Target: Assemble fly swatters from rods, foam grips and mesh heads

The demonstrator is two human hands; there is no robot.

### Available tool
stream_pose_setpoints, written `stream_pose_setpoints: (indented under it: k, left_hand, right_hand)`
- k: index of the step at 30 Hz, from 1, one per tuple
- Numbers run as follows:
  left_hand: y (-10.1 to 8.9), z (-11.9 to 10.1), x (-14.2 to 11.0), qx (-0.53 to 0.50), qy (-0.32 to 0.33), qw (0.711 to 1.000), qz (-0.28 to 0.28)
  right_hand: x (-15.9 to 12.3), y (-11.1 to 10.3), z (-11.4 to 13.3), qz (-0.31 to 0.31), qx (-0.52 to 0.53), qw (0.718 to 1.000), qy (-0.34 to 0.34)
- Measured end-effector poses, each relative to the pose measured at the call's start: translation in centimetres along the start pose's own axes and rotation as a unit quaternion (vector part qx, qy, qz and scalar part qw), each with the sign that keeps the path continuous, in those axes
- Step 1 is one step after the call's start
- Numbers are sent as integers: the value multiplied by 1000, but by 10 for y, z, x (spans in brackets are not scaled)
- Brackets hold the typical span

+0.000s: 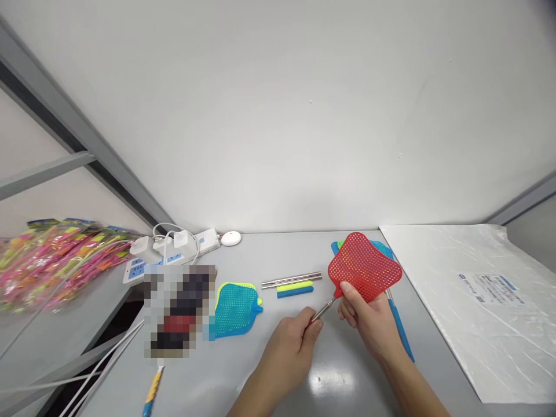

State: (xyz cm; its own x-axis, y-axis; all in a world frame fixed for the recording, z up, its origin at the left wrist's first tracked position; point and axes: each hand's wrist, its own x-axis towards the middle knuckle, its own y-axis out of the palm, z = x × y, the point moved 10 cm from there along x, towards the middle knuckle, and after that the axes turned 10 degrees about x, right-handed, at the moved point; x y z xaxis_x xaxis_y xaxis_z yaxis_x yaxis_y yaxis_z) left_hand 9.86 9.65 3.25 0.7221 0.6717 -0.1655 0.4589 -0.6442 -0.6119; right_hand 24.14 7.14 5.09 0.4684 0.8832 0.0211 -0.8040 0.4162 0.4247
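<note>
Both of my hands hold a red fly swatter (364, 265) with a perforated head and a metal rod. My left hand (292, 343) wraps round the handle end, covering most of it. My right hand (365, 315) pinches the lower edge of the red head, thumb on top. Partly hidden behind it lies an assembled blue fly swatter (402, 330). To the left are loose swatter heads, a blue one (237, 310) lying over a yellow one (226, 285). Between them lie thin metal rods (291, 280), a yellow handle (294, 286) and a blue handle (295, 292).
A white plastic-wrapped package (473, 324) covers the table's right side. At the back left stand a power strip (134, 271) with chargers and a white mouse-like object (230, 238). A pixelated area hides an item. Bagged colourful goods (61, 260) lie far left.
</note>
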Motion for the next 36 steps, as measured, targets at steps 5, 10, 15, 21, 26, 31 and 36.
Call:
stream_pose_setpoints:
  k: [5,10,15,21,26,31,36]
  left_hand:
    - [4,-14,5,15,2,1000,21]
    - [17,-37,8,-4,6,995,95]
    - [19,-68,16,8,64,995,79]
    - [18,-87,27,58,107,992,-6]
    - [14,-91,28,103,121,987,-23]
    - [7,-78,24,89,90,991,33]
    - [-10,-69,17,126,85,987,45]
  right_hand:
    - [-3,-11,8,-20,-5,1000,0]
    - [-14,-28,9,-12,-14,1000,19]
    - [-27,-44,7,-22,-60,998,29]
    - [-29,-40,19,-27,-78,997,-9]
    - [-27,-32,28,-6,-84,995,-47]
    - [-19,-54,46,-59,-12,996,-69]
    - [-11,-80,62,-111,78,988,-72]
